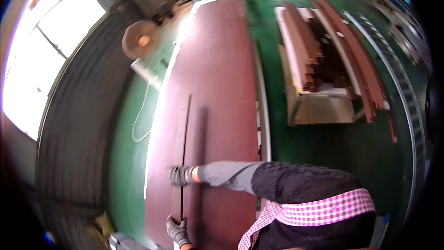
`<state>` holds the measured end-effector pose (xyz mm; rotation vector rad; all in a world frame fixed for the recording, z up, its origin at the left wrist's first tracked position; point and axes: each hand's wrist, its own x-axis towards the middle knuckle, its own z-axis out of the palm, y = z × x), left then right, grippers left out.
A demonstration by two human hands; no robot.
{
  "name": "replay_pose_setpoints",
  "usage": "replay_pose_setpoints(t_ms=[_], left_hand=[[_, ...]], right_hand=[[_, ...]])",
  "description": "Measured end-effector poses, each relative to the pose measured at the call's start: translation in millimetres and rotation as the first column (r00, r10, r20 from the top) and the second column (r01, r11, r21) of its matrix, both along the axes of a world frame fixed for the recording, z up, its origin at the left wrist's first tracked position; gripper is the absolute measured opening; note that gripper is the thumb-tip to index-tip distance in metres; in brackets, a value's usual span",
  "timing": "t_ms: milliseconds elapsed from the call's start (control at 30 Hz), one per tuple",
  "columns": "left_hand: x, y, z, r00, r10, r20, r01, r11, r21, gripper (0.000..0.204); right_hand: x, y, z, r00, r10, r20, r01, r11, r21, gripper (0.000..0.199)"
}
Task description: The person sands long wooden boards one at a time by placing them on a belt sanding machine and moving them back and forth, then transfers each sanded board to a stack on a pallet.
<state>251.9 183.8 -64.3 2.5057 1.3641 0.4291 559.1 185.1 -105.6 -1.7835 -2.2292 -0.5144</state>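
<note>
A long, thin black strip (186, 125) runs lengthwise over a reddish-brown tabletop (217, 60). My right hand (181, 176), in a grey striped knit glove, is closed around the strip partway along it. At the strip's near end is my left hand (178, 230), also gloved, with its fingers closed on that end. A broad dark shadow lies on the surface to the right of the strip, roughly parallel to it. Some finger detail on the right hand is blurred.
Right of the table, brown long profiles (303, 41) are stacked on a stand (321, 109). A ladder-like metal frame (397, 74) lies farther right. A round fan (140, 40) stands left of the table, with a white cable (138, 120) on the green floor.
</note>
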Motion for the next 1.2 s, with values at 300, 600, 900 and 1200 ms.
replay_pose_setpoints(t_ms=[300,600,900,1200], left_hand=[[-182,-28,29,0.75,0.397,-0.529,-0.384,0.913,0.141,0.066],[-44,-35,24,0.959,0.173,-0.226,-0.167,0.985,0.045,0.041],[229,-56,58,0.972,-0.228,0.06,0.232,0.882,-0.411,0.039],[127,-197,125,0.936,-0.179,0.303,0.351,0.406,-0.844,0.059]], right_hand=[[101,-24,47,0.986,-0.089,0.141,0.118,0.969,-0.217,0.03],[127,-83,26,0.626,-0.648,-0.433,0.619,0.751,-0.23,0.047],[-24,-182,-1,-0.905,-0.425,-0.02,-0.421,0.889,0.178,0.071],[113,-222,35,-0.905,0.282,-0.317,0.229,0.954,0.195,0.022]])
